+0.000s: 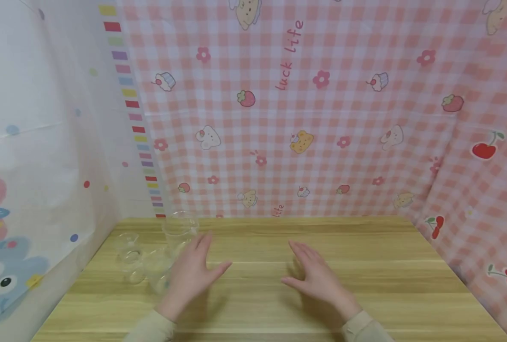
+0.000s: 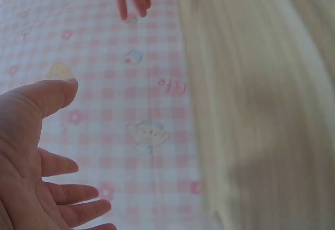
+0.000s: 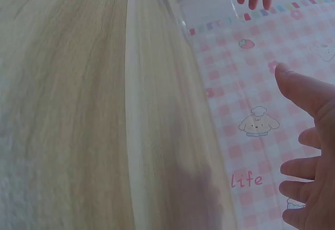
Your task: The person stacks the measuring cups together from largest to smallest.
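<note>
Both hands hover over the wooden table (image 1: 253, 294), palms turned toward each other with a wide gap between. My left hand (image 1: 193, 270) has its fingers extended and thumb pointing inward, holding nothing. Likewise, my right hand (image 1: 315, 275) is spread and holds nothing. Nearest the left hand is a group of clear, see-through vessels. A wide-rimmed one (image 1: 179, 223) stands at the back, and another clear vessel (image 1: 154, 266) is partly hidden behind the left hand. Farther left sits a smaller clear piece (image 1: 129, 251) with a rounded part in front. In the left wrist view, the thumb (image 2: 55, 96) stands apart from the fingers.
A pink checked cloth (image 1: 270, 118) with cartoon prints hangs behind the table and along the right side. White cloth (image 1: 95, 209) with coloured dots hangs on the left, close to the clear vessels. The table's back edge meets the checked cloth.
</note>
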{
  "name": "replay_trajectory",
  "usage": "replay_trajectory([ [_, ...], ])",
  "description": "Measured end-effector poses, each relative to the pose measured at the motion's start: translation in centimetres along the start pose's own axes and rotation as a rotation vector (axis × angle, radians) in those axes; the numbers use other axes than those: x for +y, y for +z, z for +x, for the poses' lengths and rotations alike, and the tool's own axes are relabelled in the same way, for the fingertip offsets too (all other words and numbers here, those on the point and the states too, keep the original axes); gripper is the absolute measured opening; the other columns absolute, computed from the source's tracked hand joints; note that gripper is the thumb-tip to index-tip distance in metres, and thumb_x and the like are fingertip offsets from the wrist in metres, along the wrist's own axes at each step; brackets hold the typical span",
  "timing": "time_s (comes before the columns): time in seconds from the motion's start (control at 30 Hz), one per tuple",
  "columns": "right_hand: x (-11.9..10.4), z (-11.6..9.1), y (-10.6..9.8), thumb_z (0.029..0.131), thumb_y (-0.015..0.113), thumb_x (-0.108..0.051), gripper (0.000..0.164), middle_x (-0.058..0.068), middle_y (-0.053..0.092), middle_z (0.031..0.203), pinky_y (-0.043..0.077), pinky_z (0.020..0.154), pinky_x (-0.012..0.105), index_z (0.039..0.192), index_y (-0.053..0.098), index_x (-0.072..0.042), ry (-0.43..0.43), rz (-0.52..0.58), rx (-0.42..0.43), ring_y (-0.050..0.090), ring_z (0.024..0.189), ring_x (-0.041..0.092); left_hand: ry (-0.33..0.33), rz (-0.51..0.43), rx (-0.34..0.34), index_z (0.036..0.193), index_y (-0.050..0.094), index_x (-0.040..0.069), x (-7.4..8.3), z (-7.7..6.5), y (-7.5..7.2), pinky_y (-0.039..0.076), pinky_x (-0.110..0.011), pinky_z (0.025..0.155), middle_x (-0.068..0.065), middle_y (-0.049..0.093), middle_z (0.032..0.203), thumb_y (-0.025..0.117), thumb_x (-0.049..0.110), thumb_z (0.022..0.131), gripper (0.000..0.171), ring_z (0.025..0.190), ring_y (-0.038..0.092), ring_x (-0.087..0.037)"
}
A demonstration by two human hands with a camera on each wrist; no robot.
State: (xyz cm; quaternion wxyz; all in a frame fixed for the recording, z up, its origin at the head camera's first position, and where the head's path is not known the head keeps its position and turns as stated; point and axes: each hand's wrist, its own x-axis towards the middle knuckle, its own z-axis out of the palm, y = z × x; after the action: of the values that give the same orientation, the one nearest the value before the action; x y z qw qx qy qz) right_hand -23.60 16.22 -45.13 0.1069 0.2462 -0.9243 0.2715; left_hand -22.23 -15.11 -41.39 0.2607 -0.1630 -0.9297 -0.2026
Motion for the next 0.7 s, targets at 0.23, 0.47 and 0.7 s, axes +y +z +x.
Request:
replay_trajectory([
  [0.23, -0.2, 0.3, 0.2, 0.085, 0.076, -0.044, 0.090, 0.021, 0.041, 0.150, 0.027, 0.112, 0.060, 0.152, 0.035, -0.001, -0.010, 0.054, -0.009, 0.035, 0.139, 0.042, -0.043, -0.015, -0.022, 0.134, 0.052, -0.009, -0.8, 0.8, -1.5, 0.049, -0.058, 0.092, -0.030, 0.056, 0.130, 0.083, 0.041, 0.077, 0.082, 0.115, 0.057, -0.046],
  [0.47, -0.9, 0.7, 0.4, 0.085, 0.077, -0.040, 0.087, 0.019, 0.041, 0.151, 0.028, 0.112, 0.058, 0.151, 0.036, -0.002, 0.012, 0.093, -0.001, 0.036, 0.139, 0.040, -0.097, 0.025, -0.053, 0.138, 0.050, -0.004, -2.0, 1.5, -2.6, 0.051, -0.059, 0.086, -0.028, 0.056, 0.128, 0.082, 0.046, 0.077, 0.085, 0.112, 0.058, -0.046],
  [0.7, -1.5, 1.1, 0.5, 0.085, 0.078, -0.036, 0.084, 0.022, 0.043, 0.148, 0.029, 0.110, 0.061, 0.150, 0.038, -0.001, 0.026, 0.148, 0.032, 0.038, 0.136, 0.043, -0.121, 0.062, -0.090, 0.136, 0.052, -0.004, -2.9, 2.1, -3.9, 0.051, -0.061, 0.085, -0.030, 0.058, 0.126, 0.082, 0.050, 0.075, 0.087, 0.111, 0.057, -0.047],
])
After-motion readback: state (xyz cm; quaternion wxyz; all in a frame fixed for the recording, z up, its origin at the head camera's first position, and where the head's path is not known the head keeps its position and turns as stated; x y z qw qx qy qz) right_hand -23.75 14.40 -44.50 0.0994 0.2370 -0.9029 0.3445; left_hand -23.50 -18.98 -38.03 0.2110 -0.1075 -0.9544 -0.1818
